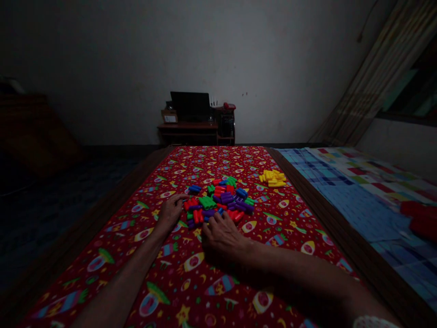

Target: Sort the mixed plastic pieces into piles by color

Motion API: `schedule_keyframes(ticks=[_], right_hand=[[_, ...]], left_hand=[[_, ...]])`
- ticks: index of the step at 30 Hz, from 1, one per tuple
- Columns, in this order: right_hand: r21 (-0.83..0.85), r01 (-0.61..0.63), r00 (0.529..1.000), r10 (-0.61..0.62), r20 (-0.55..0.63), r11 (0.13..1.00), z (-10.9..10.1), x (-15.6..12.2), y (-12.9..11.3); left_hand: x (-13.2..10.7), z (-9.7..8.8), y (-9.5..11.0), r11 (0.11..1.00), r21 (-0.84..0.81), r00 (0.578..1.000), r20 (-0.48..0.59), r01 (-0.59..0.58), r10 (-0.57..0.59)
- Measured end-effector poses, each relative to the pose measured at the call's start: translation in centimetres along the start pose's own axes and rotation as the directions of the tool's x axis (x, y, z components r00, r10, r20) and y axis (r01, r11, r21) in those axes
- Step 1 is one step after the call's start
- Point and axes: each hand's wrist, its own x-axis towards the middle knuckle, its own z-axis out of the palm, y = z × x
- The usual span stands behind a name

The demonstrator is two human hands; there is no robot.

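A loose pile of short, tube-shaped plastic pieces point(226, 197) in red, green, blue and purple lies on a red patterned cloth point(194, 262). My left hand point(171, 211) is at the pile's left edge, fingers bent inward against the outer pieces; what is between the fingertips is too dark to make out. At the near side of the pile, my right hand point(221, 233) is palm down with its fingers curled beside a blue piece point(220, 211). Its fingertips are partly hidden, so I cannot tell what they hold. Farther right sits a separate heap of yellow pieces point(272, 178).
Dark brown strips point(300, 191) border the cloth. To the right is a surface with blue checked fabric point(327, 196) and a red cloth point(421, 221). Against the back wall stands a desk point(187, 127) with a black monitor point(190, 105). A curtain point(372, 82) hangs at right.
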Motion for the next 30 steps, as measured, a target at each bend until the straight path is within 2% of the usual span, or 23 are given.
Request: schedule_keyframes(ticks=[5,9,11,13,15,17,19,21,23,24,26,28,30], right_hand=[[0.076,-0.008,1.000,0.006,0.025,0.997,0.1,-1.5,-0.4],[0.302,0.042,0.999,-0.049,0.014,0.953,-1.6,-2.1,0.7],[0.409,0.036,0.999,-0.019,-0.044,0.912,-2.4,-2.0,1.8],[0.457,0.025,0.986,0.054,-0.160,0.889,-3.0,-2.2,3.8],[0.443,-0.023,0.951,0.156,-0.266,0.896,-3.2,-3.2,7.1],[0.396,-0.135,0.909,0.273,-0.316,0.908,-3.2,-4.9,11.2],[0.357,-0.304,0.826,0.431,-0.362,0.883,-2.9,-7.1,15.6],[0.325,-0.478,0.703,0.577,-0.415,0.816,-2.2,-9.2,19.3],[0.303,-0.611,0.592,0.676,-0.438,0.731,-1.4,-10.6,22.1],[0.292,-0.651,0.560,0.703,-0.438,0.700,-0.9,-11.1,23.1],[0.263,-0.678,0.559,0.714,-0.423,0.687,0.2,-11.6,24.3],[0.223,-0.663,0.599,0.686,-0.413,0.714,1.2,-11.9,24.8],[0.184,-0.657,0.620,0.663,-0.420,0.731,1.9,-12.2,24.9]], left_hand=[[0.0,-0.2,0.2,1.000,0.011,1.000,0.001,-0.005,0.005],[0.0,-0.2,0.1,1.000,0.016,1.000,0.012,0.000,0.000],[0.1,-0.1,0.0,1.000,0.016,1.000,0.006,-0.003,0.003],[0.2,-0.1,-0.2,1.000,0.019,1.000,0.009,0.006,-0.006],[0.2,-0.1,-0.3,1.000,0.025,1.000,0.018,0.019,-0.019],[0.3,-0.1,-0.4,0.999,0.029,1.000,0.025,0.018,-0.019],[0.3,-0.1,-0.4,0.999,0.032,1.000,0.021,0.009,-0.009],[0.4,-0.1,-0.4,0.999,0.033,1.000,0.021,0.005,-0.006],[0.4,-0.1,-0.5,0.999,0.034,1.000,0.022,0.009,-0.010],[0.4,-0.1,-0.6,0.999,0.034,1.000,0.022,0.012,-0.013],[0.4,-0.1,-0.7,0.999,0.038,1.000,0.013,0.017,-0.017],[0.4,-0.1,-0.8,0.999,0.041,1.000,0.002,0.016,-0.016],[0.4,-0.1,-0.8,0.999,0.038,1.000,0.000,0.007,-0.007]])
